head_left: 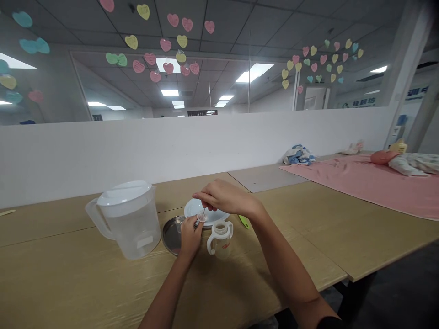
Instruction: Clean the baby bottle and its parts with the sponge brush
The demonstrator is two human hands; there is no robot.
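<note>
My left hand (191,235) pinches a small clear, round piece (202,217), which looks like a baby bottle nipple or its collar. Above it, my right hand (222,196) is closed with fingers pointing down, pinching a thin stick-like thing (205,210) whose tip reaches the clear piece; its kind is too small to tell. An uncapped baby bottle (221,237) with two white handles stands upright just right of my left hand. Behind both hands lies a white plate (189,208). A round metal tray (169,235) sits left of my left hand, with a clear cap (179,223) on it.
A large clear plastic pitcher (132,224) stands on the wooden table (85,283) to the left. A green handle (244,222) lies beneath my right forearm. Further right are a pink cloth (356,183), a clothed doll (411,162) and a crumpled blue-white cloth (299,155).
</note>
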